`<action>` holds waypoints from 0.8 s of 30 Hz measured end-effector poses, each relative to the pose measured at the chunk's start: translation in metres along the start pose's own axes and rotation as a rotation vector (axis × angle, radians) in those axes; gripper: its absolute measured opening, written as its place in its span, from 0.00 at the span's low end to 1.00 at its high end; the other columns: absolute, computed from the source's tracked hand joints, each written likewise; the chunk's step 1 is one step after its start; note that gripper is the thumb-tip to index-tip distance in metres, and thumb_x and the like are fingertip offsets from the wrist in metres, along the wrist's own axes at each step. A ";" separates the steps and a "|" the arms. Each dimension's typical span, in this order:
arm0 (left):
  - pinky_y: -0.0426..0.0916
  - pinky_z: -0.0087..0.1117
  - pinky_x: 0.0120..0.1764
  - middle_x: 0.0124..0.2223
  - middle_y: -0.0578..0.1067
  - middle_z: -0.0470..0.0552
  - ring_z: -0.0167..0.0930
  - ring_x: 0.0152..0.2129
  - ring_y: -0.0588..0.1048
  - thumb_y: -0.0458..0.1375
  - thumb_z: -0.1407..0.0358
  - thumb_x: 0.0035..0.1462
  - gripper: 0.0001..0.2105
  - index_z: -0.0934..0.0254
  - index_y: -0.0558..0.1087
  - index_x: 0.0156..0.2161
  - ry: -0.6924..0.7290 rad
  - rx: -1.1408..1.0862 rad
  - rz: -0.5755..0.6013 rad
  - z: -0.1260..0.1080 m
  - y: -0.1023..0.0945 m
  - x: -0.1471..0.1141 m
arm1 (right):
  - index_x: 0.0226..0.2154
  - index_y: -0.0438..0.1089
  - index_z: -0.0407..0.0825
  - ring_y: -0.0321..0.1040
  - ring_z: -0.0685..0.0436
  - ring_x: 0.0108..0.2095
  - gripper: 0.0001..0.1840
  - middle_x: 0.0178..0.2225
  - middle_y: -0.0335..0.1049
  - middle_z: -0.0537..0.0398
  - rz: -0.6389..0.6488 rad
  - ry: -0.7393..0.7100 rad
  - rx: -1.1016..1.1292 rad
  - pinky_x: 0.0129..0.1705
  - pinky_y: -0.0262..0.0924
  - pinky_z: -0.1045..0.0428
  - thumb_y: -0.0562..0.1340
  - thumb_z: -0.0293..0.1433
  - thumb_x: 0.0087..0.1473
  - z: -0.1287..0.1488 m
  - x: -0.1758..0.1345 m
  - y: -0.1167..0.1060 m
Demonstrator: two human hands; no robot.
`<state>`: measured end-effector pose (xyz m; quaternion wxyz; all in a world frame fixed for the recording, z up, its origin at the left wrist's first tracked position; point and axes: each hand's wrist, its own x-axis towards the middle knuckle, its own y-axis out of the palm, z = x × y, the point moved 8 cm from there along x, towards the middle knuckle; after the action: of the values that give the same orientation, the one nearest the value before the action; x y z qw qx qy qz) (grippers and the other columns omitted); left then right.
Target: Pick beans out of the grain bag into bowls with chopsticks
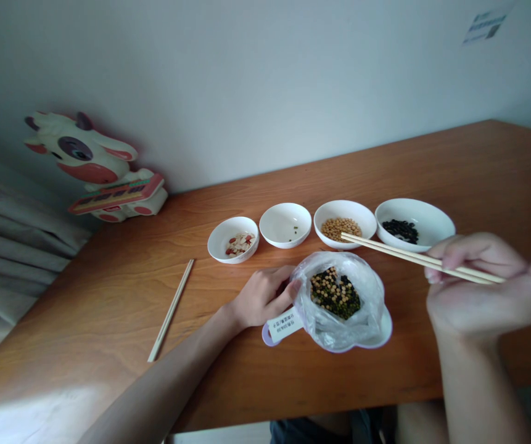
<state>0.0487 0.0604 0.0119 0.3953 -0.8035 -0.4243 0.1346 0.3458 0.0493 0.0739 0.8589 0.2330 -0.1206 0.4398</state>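
My right hand [482, 283] is closed around a pair of wooden chopsticks [399, 251]. Their tips are over the bowl of yellow soybeans [334, 228]; whether they pinch a bean I cannot tell. With thumb and fingers, my left hand [267, 296] grips the left edge of a clear plastic bag [369, 296]. Mixed green, black and yellow beans [334, 293] lie inside it. Under the bag is a pale dish with a purple rim [388, 330], and a white printed label [286, 324] lies across its handle.
Behind the bag stand more white bowls: one with nuts or seeds [237, 246], one with a few green beans [286, 225], one with black beans [399, 231]. Another chopstick pair [171, 311] lies on the table's left. A cow toy with a keyboard [103, 166] leans by the wall.
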 end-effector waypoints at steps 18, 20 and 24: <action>0.63 0.30 0.33 0.33 0.74 0.48 0.28 0.28 0.71 0.45 0.55 0.76 0.17 0.63 0.68 0.38 -0.002 -0.001 0.009 -0.001 0.000 0.001 | 0.14 0.61 0.52 0.55 0.47 0.17 0.47 0.14 0.58 0.55 0.637 0.203 -0.148 0.22 0.49 0.49 0.36 0.68 0.61 -0.019 -0.034 0.051; 0.63 0.30 0.33 0.33 0.74 0.48 0.28 0.28 0.71 0.45 0.55 0.76 0.17 0.63 0.67 0.38 -0.002 -0.003 0.013 -0.001 0.001 0.001 | 0.14 0.62 0.51 0.55 0.47 0.17 0.47 0.15 0.58 0.55 0.638 0.219 -0.156 0.22 0.49 0.49 0.37 0.68 0.61 -0.021 -0.036 0.051; 0.63 0.30 0.34 0.33 0.73 0.48 0.28 0.28 0.71 0.45 0.55 0.76 0.17 0.63 0.67 0.38 -0.004 -0.012 0.017 -0.001 0.001 0.001 | 0.16 0.63 0.52 0.57 0.46 0.19 0.47 0.16 0.59 0.54 0.671 0.214 -0.173 0.23 0.49 0.49 0.36 0.69 0.59 -0.024 -0.041 0.054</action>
<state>0.0501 0.0602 0.0121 0.3885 -0.8091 -0.4191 0.1370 0.2784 0.0596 0.0524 0.6911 0.0595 -0.1363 0.7073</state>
